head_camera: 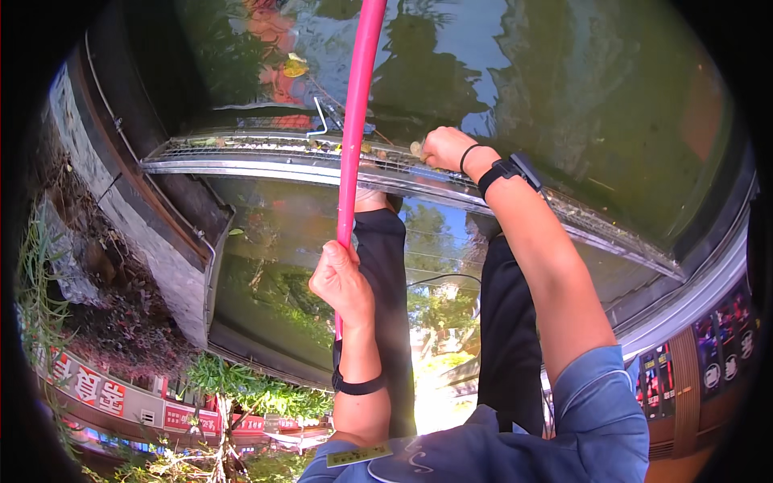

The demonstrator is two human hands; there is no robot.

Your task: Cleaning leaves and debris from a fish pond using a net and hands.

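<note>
A long pink pole (355,127) stands up through the middle of the view, and my left hand (343,284) is closed around its lower part. My right hand (448,148), a black strap and device on its wrist, pinches a pale yellowish leaf (416,149) just above a wire mesh strip. That mesh (259,145), strewn with leaf bits, runs beside a metal rail (241,169) across the water. A bent white rod (320,118) sticks up at the mesh left of the pole. The pole's far end lies out of view.
Green pond water (574,121) lies on both sides of the rail, with a yellow leaf (295,67) afloat. My feet are at the rail, partly hidden. A stone edge (139,241) with plants borders the left; a pale curved rim (682,320) borders the right.
</note>
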